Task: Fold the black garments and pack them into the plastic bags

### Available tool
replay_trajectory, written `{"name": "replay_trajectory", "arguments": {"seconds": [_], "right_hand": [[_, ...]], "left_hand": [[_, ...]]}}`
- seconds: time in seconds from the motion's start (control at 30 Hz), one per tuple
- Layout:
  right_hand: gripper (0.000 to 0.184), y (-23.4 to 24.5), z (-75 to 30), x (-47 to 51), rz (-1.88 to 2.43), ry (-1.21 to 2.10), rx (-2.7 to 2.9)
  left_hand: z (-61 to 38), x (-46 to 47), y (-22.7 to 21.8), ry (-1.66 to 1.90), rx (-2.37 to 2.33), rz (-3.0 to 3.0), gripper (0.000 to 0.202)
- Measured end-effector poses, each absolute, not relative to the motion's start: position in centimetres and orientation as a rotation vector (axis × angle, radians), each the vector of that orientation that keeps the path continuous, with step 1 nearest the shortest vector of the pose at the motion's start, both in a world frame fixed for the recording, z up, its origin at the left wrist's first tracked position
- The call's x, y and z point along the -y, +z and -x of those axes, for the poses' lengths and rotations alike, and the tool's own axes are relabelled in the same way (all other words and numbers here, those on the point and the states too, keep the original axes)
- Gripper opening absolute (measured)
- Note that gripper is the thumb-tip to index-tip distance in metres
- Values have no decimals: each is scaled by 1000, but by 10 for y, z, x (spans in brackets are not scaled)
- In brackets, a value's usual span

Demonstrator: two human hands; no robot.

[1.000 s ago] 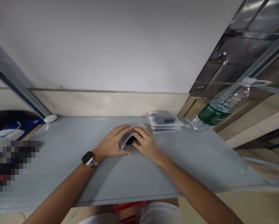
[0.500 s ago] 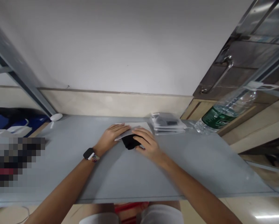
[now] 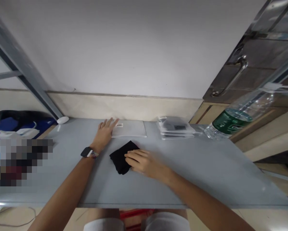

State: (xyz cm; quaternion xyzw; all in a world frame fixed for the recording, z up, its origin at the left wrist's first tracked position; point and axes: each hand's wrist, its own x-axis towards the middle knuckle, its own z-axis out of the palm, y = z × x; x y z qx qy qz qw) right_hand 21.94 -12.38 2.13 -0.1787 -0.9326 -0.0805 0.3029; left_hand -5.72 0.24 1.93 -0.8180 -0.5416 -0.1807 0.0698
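Note:
A folded black cloth (image 3: pixel 121 157) lies on the grey table in front of me. My right hand (image 3: pixel 142 163) is on its right side, fingers together and closed over the edge, the thumb hidden beneath. Farther back, a flat frosted plastic bag (image 3: pixel 131 129) with a small barcode label lies near the wall. At the bag's left end my left hand (image 3: pixel 105 131) has its fingers spread, the fingertips touching or just over the bag's edge. A dark watch with a patterned strap is on my left wrist.
Several similar bags (image 3: pixel 176 127), with dark contents showing through, are stacked to the right. A large water bottle (image 3: pixel 235 120) with a green label stands beyond them. A white oval object (image 3: pixel 63 120) sits at the back left, near a metal post (image 3: pixel 33 83).
The black cloth has come out of the bag toward me with my right hand. The bag now lies flat farther back, and my left hand has moved left with its fingers spread.

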Motion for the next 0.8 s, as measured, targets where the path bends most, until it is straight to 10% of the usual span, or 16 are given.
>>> {"name": "replay_trajectory", "arguments": {"seconds": [0.3, 0.57, 0.8], "right_hand": [[27, 18, -222, 120, 794, 10, 2386], [17, 19, -224, 117, 706, 19, 2383], [16, 30, -230, 115, 881, 401, 1993]], "left_hand": [[50, -3, 18, -856, 1291, 2923, 44], [39, 1, 7, -660, 1360, 2919, 41], [31, 19, 38, -1235, 1262, 3166, 38]]}}
